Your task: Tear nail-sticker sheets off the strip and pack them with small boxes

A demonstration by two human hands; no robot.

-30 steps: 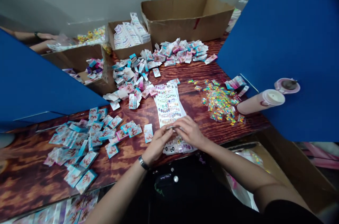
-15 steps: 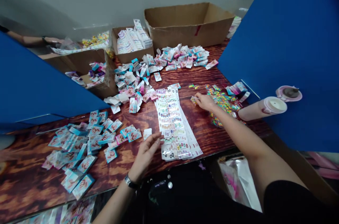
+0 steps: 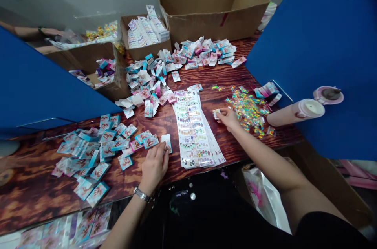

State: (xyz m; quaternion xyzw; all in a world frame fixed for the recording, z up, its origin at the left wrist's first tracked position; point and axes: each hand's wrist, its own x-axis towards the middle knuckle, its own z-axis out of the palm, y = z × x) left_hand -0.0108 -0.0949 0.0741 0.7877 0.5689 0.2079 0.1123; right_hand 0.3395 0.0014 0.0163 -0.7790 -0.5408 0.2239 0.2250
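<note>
My left hand (image 3: 154,165) is closed, its fingertips at the near left edge of a small cardboard box (image 3: 166,142), pale with a blue side. Part of that box is hidden behind the fingers. Between the fingertips of my right hand (image 3: 230,119) is a small square white piece with yellowish marks (image 3: 216,114); I cannot make out its exact kind. Long sticker sheets (image 3: 188,131) printed with rows of coloured ovals lie overlapped between my hands. Just right of my right hand spreads a pile of small shiny yellow-green packets (image 3: 250,107).
Finished-looking small boxes (image 3: 97,151) are heaped on the left. More small boxes (image 3: 159,84), many with open flaps, lie toward the back. Cardboard cartons (image 3: 212,25) line the wall. A pale tumbler (image 3: 290,114) lies near the blue partition (image 3: 318,52) on the right.
My left hand has moved left from the sticker sheets' edge onto the small box. My right hand still holds the small square piece, now turned flatter. The view has shifted slightly.
</note>
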